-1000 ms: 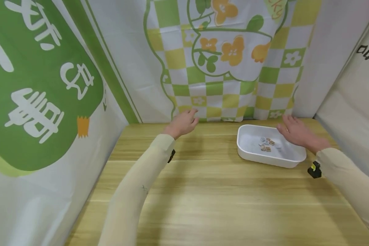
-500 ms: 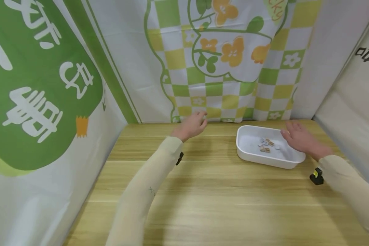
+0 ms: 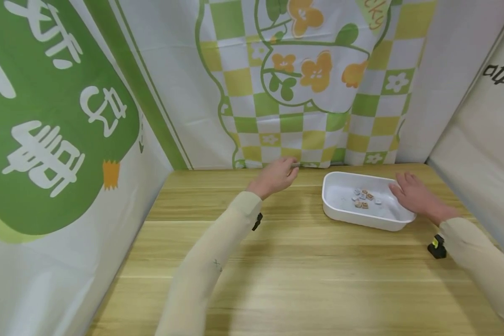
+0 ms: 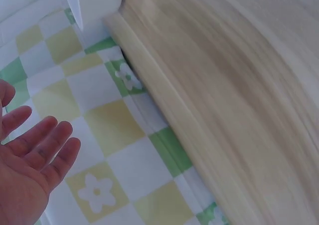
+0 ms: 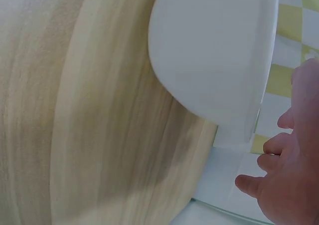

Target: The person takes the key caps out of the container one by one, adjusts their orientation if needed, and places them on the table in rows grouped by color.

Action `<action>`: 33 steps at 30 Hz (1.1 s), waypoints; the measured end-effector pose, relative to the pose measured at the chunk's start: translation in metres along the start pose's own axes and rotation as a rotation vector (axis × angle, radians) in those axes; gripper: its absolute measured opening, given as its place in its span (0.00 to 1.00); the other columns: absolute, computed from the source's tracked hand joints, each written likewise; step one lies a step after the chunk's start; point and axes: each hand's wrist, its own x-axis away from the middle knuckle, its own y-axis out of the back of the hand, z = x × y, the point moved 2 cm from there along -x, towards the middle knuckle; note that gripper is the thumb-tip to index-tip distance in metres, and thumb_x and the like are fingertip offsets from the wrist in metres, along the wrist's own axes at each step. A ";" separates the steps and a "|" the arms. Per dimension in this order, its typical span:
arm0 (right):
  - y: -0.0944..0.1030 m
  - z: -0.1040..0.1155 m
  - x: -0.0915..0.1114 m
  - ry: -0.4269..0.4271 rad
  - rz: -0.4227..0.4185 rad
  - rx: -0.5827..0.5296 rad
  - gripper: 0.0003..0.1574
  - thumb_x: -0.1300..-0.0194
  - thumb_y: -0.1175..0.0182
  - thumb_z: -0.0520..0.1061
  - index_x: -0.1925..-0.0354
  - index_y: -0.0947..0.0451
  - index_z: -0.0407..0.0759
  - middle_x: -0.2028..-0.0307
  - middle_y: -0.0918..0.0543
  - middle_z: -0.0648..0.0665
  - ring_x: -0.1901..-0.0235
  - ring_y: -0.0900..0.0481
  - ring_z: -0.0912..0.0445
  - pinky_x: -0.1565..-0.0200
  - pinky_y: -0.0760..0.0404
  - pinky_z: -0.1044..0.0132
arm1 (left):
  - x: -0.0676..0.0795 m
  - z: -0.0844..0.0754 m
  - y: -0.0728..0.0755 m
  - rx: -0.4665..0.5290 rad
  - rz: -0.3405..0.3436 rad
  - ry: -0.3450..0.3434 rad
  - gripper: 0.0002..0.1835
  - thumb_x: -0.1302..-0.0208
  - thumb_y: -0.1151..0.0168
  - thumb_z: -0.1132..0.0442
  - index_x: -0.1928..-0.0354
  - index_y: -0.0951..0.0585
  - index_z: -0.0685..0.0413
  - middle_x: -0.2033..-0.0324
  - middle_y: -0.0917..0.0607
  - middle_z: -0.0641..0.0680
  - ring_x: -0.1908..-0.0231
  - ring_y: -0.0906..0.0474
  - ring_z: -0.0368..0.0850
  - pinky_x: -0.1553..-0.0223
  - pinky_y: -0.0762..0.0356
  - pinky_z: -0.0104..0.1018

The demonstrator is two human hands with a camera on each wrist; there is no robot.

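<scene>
A white plastic tray (image 3: 361,218) sits on the wooden table, toward the back right. Inside it lie several small pieces (image 3: 363,198), some white and some brown, mostly squarish. My right hand (image 3: 416,196) is at the tray's right end, fingers relaxed and holding nothing; in the right wrist view the fingers (image 5: 279,150) show beside the tray's wall (image 5: 214,50). Left of the tray, my left hand (image 3: 275,176) hangs over the back of the table. Its loosely bent fingers (image 4: 52,145) have nothing between them in the left wrist view.
A checked green, yellow and white curtain (image 3: 290,126) hangs right behind the table's back edge. White cloth with a green print (image 3: 59,140) borders the left side, and a pale cloth (image 3: 479,140) the right. The wooden table (image 3: 302,275) stretches toward me.
My left hand has moved right along the table's back, closer to the tray. The right hand has shifted slightly right and toward me. Tray and pieces stay put.
</scene>
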 end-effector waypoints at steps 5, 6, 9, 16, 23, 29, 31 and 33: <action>-0.005 -0.006 0.001 -0.012 0.013 0.012 0.42 0.20 0.71 0.54 0.33 0.53 0.14 0.36 0.53 0.08 0.35 0.54 0.18 0.33 0.52 0.30 | -0.003 -0.006 -0.010 -0.005 -0.004 -0.005 0.26 0.22 0.62 0.49 0.32 0.34 0.56 0.36 0.26 0.57 0.40 0.25 0.49 0.38 0.27 0.42; -0.005 -0.006 0.002 -0.016 0.014 0.015 0.42 0.20 0.71 0.54 0.32 0.53 0.15 0.36 0.53 0.08 0.35 0.54 0.18 0.33 0.51 0.30 | -0.004 -0.007 -0.012 0.003 -0.006 -0.006 0.26 0.22 0.62 0.50 0.32 0.33 0.56 0.36 0.26 0.58 0.40 0.25 0.50 0.37 0.27 0.42; -0.007 -0.009 0.002 -0.024 0.019 0.019 0.41 0.20 0.71 0.53 0.32 0.53 0.15 0.35 0.54 0.08 0.35 0.54 0.18 0.34 0.51 0.30 | -0.006 -0.010 -0.018 0.008 -0.012 -0.017 0.25 0.22 0.62 0.51 0.33 0.33 0.56 0.36 0.25 0.58 0.38 0.26 0.51 0.36 0.29 0.43; -0.009 -0.014 0.005 -0.066 0.038 0.018 0.43 0.21 0.73 0.55 0.32 0.57 0.15 0.34 0.59 0.10 0.33 0.59 0.18 0.34 0.53 0.28 | -0.013 -0.016 -0.029 -0.017 -0.032 -0.033 0.25 0.23 0.62 0.51 0.34 0.30 0.56 0.36 0.25 0.56 0.36 0.28 0.50 0.34 0.31 0.42; -0.012 -0.016 0.008 -0.039 0.005 0.040 0.40 0.22 0.71 0.50 0.35 0.55 0.12 0.35 0.57 0.08 0.34 0.58 0.18 0.33 0.52 0.30 | -0.019 -0.029 -0.039 -0.040 -0.035 -0.049 0.23 0.23 0.62 0.53 0.35 0.29 0.53 0.37 0.23 0.53 0.37 0.27 0.46 0.38 0.27 0.39; -0.017 -0.021 0.008 -0.032 0.013 0.054 0.40 0.23 0.71 0.48 0.36 0.55 0.09 0.35 0.57 0.07 0.33 0.58 0.20 0.31 0.54 0.33 | -0.025 -0.039 -0.049 -0.039 -0.039 -0.079 0.23 0.23 0.62 0.54 0.36 0.28 0.54 0.39 0.22 0.54 0.38 0.26 0.47 0.38 0.27 0.38; -0.017 -0.021 0.008 -0.036 0.027 0.048 0.40 0.23 0.72 0.49 0.36 0.56 0.08 0.35 0.59 0.07 0.32 0.59 0.20 0.30 0.55 0.33 | -0.026 -0.042 -0.053 -0.039 -0.048 -0.096 0.22 0.23 0.61 0.54 0.38 0.27 0.54 0.42 0.21 0.53 0.41 0.24 0.46 0.39 0.26 0.37; -0.017 -0.021 0.008 -0.043 0.047 0.034 0.41 0.23 0.72 0.49 0.36 0.58 0.08 0.35 0.61 0.08 0.32 0.62 0.20 0.30 0.57 0.33 | -0.028 -0.045 -0.056 -0.049 -0.065 -0.117 0.20 0.23 0.61 0.54 0.39 0.25 0.53 0.44 0.19 0.51 0.43 0.23 0.44 0.41 0.25 0.36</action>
